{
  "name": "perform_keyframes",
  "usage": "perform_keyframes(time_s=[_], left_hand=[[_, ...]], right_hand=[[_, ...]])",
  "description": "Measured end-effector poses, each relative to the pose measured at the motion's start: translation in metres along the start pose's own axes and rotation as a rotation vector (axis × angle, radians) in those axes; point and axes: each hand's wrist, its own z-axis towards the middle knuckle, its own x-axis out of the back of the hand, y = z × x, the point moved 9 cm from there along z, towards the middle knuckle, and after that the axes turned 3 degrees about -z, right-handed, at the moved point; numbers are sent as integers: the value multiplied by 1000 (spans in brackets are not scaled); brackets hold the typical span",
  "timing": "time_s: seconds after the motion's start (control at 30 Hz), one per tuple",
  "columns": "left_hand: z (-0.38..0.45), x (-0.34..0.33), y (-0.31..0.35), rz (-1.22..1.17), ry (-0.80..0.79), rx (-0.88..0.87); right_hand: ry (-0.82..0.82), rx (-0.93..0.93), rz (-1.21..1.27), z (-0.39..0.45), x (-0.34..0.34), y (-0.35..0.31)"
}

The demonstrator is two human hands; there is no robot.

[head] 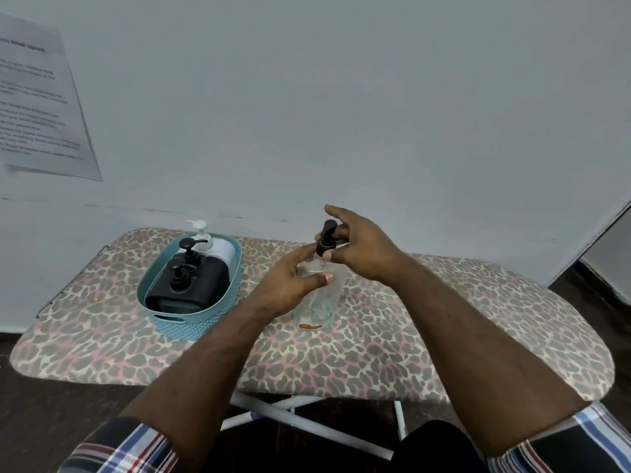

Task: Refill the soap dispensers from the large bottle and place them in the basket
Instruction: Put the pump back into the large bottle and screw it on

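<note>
Against a pale wall (341, 97), both hands grip a seemingly clear dispenser (319, 295) on leopard-print board (444, 336).

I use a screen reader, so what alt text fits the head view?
A person's left hand holds a clear bottle upright on a leopard-print ironing board while the right hand grips its black pump. To the left, a teal basket holds three dispensers.

head view | worn on the person's head | faces forward and down over the ironing board (375, 356) toward the wall (341, 97) | close, forearms fill the foreground
</note>
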Motion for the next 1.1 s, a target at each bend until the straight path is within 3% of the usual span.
perform_keyframes(time_s=[0.13,0.33,0.6,0.8,1.1], left_hand=[[1,2,-1,20,10,1],[-1,0,-5,14,-21,36],[1,-1,2,26,24,-51],[0,-1,-1,30,-11,-22],[-3,-7,7,47,-2,-54]], right_hand=[[130,-26,-63,-5,-2,-5],[19,13,21,-4,-7,2],[221,-26,2,-16,-11,-3],[117,10,15,-13,-12,-3],[253,-22,78,-17,-12,1]])
